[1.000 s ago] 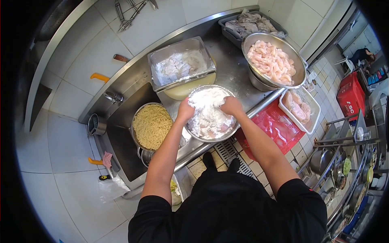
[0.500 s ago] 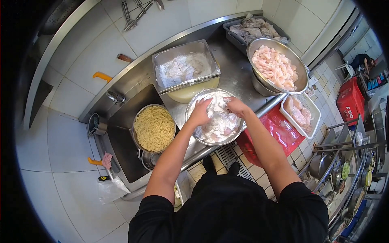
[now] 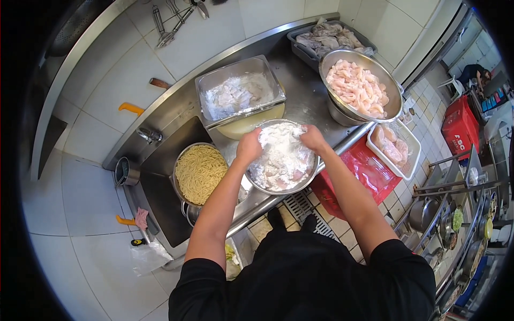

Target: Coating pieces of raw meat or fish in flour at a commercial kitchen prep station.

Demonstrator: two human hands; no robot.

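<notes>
Both my hands are inside a round steel bowl (image 3: 300,184) of raw meat pieces covered in white flour (image 3: 281,160) on the steel counter. My left hand (image 3: 249,145) grips floured pieces at the bowl's left side. My right hand (image 3: 312,138) presses into the flour at the far right of the bowl. Fingers of both hands are buried in the white mix.
A rectangular steel pan of floured pieces (image 3: 239,95) sits behind the bowl. A large bowl of raw pink meat (image 3: 357,88) stands at right, a white basket with meat (image 3: 394,147) below it, a grey tub (image 3: 326,37) behind. A pot of yellow noodles (image 3: 199,172) sits in the sink.
My hands moved within the bowl, tossing the pieces; the meat looks more thickly covered with white flour now than half a second ago.
</notes>
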